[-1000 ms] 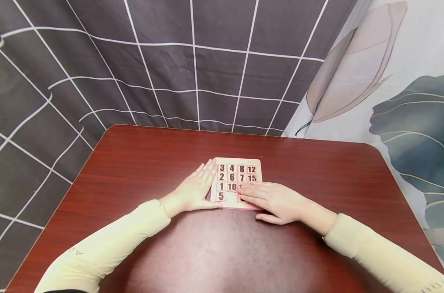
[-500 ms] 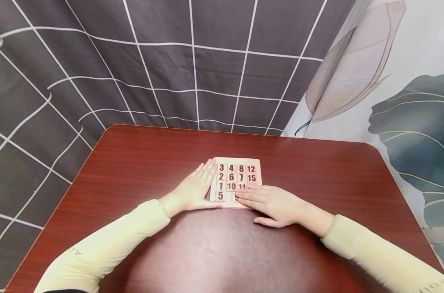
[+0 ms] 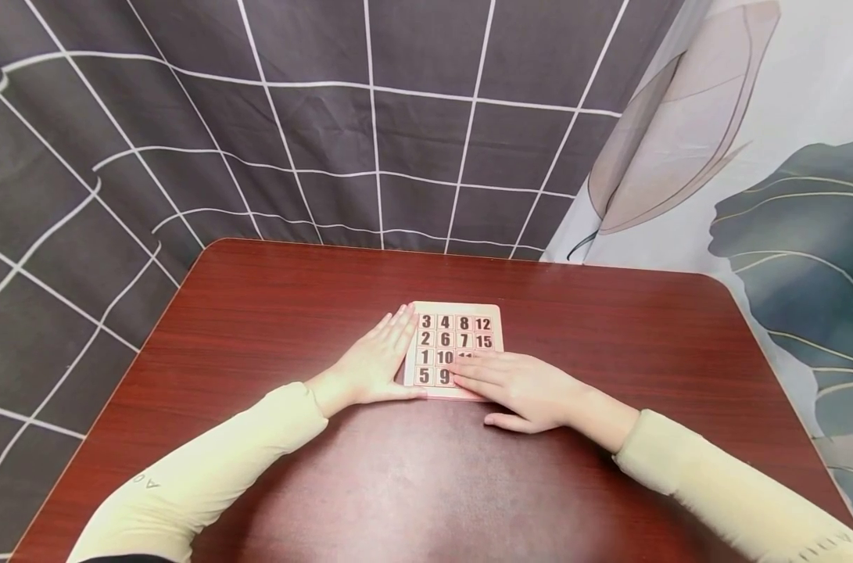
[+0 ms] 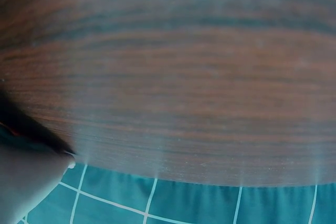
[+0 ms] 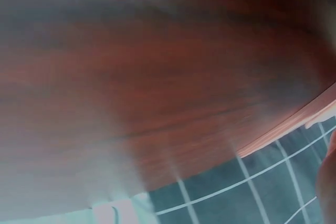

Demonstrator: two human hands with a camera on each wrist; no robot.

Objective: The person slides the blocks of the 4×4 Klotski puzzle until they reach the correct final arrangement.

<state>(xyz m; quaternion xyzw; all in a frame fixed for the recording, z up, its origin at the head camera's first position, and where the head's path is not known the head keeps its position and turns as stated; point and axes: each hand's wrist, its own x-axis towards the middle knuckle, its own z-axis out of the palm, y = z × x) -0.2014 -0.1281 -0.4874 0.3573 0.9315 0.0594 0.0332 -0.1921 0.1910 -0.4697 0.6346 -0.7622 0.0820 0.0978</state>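
A pale sliding number puzzle point(image 3: 461, 309) lies flat on the table. Its top row reads 3, 4, 8, 12, and the row below 2, 6, 7, 15. My left hand point(image 3: 370, 366) rests along the puzzle's left side, fingers straight, thumb at the front edge. With fingers extended, my right hand point(image 3: 532, 389) presses on the lower right tiles and hides part of them. The 9 tile point(image 3: 443, 377) sits beside the 5 tile point(image 3: 424, 376), at the right fingertips. In the right wrist view, the puzzle's side point(image 5: 283, 129) shows near the right edge.
The reddish-brown wooden table point(image 3: 292, 281) extends on all sides of the puzzle. A dark curtain with white grid lines point(image 3: 426, 133) hangs behind and at the left. At the right hangs a white curtain with leaf prints point(image 3: 686, 188).
The 9 tile has slid left along the bottom row, from the third column to beside the 5. My right hand has shifted slightly left with it; the left hand stays still.
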